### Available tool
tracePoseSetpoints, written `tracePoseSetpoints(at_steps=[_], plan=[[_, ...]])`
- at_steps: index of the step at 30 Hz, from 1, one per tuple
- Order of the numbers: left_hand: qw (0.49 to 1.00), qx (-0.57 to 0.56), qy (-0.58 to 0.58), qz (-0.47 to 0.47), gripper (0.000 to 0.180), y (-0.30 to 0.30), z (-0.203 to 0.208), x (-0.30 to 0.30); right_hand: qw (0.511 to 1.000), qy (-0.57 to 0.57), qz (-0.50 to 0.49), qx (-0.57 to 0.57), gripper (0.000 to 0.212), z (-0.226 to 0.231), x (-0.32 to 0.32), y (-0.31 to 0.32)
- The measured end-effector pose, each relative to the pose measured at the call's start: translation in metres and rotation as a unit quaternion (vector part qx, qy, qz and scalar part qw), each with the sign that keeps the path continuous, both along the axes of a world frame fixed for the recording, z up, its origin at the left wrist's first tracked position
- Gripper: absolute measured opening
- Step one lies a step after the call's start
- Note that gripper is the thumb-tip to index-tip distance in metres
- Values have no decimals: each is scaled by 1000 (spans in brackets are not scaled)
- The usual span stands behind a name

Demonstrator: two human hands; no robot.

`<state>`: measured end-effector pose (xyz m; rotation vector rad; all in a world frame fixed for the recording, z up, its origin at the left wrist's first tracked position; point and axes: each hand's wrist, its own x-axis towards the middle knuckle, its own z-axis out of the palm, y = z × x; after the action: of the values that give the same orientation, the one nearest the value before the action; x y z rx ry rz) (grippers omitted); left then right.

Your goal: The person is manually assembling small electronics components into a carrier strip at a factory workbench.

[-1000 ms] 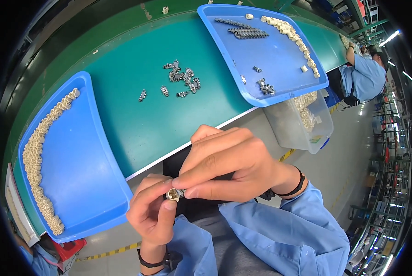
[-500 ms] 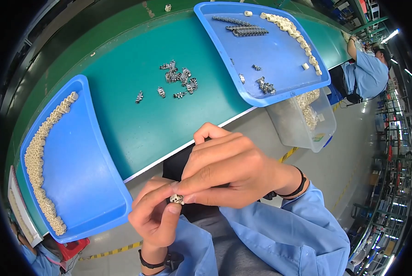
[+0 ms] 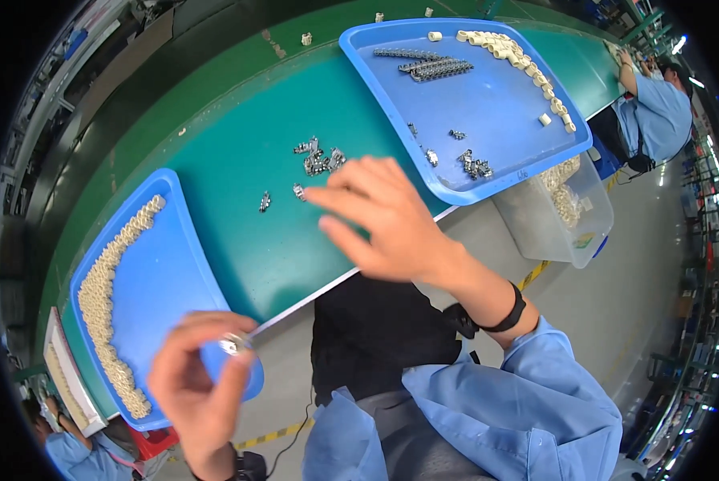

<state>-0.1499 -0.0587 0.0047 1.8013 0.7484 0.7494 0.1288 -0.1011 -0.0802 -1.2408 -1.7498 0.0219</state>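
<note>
My left hand (image 3: 195,393) is closed, with a small cream ring-shaped part (image 3: 232,343) pinched between thumb and forefinger; some shiny metal shows on it. Behind it lies the near end of the left blue tray (image 3: 184,264). My right hand (image 3: 399,228) reaches over the green table (image 3: 251,264), fingers stretched out and apart. Its forefinger tip is at a small metal clip (image 3: 299,191); whether it touches is unclear. Another metal clip (image 3: 265,201) lies further left, and a loose pile of metal clips (image 3: 315,163) sits just beyond the fingertips.
Rows of cream parts (image 3: 103,297) line the left tray. The right blue tray (image 3: 455,196) holds cream rings (image 3: 528,66), linked metal strips (image 3: 435,70) and loose clips (image 3: 475,165). Below it stands a clear plastic bin (image 3: 536,216). Co-workers sit at far right (image 3: 654,112) and lower left (image 3: 87,457).
My hands have parted. The left has moved left and down with the cream part; the right has let go of it and reached forward to the clips, fingers spreading. The view has shifted slightly.
</note>
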Motion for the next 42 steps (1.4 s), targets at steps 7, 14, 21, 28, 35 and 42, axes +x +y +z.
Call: tracePoseSetpoints(at_steps=[7,14,21,28,35,42], plan=[[981,132,125,62,15,148,2,55,992,-56,-101,-43,26,-20,-1,35],[964,174,200,35,19,285,-64,130,980,-156,-124,-21,18,-37,-9,54],[961,168,207,67,18,334,-100,171,978,-169,-118,-10,20,-33,-11,54],[972,122,191,64,27,350,-116,181,986,-135,-100,-17,20,-32,-9,53],[965,201,118,119,38,323,-73,146,996,-74,-36,-32,16,-32,-4,50],[949,206,216,104,17,235,-8,-21,999,-50,-5,-18,15,-37,-4,52]])
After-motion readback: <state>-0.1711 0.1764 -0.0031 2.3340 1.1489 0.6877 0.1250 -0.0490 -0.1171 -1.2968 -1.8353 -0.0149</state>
